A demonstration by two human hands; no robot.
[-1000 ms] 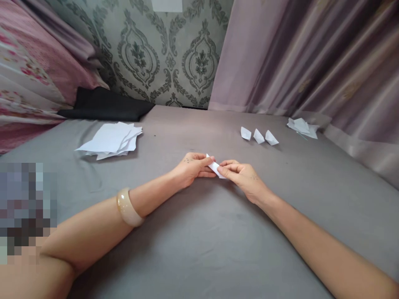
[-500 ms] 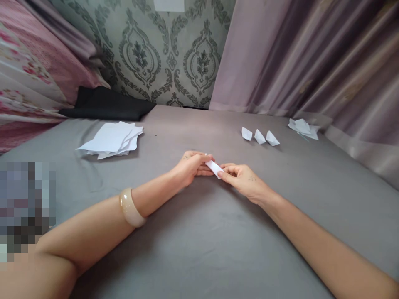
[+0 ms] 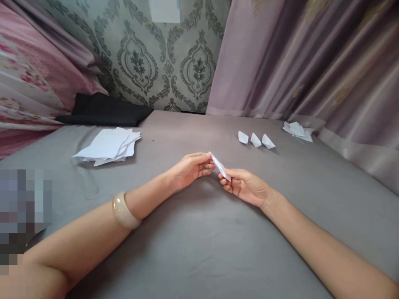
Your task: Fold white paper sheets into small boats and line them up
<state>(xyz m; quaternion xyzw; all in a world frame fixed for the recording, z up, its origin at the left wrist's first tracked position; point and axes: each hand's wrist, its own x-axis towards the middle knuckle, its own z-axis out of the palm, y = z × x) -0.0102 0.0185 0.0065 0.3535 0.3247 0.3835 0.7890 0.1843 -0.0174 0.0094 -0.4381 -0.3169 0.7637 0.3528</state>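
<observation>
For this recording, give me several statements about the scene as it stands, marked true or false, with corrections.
1. The right hand holds the near end of the folded paper. True.
2. The bangle is on the right arm. False: it is on the left forearm.
3. Three small folded pieces sit in a row on the grey cloth. True.
4. The black cloth lies on top of the larger paper stack. False: it lies behind it.
5. The left hand is at the folded paper's far end. True.
</observation>
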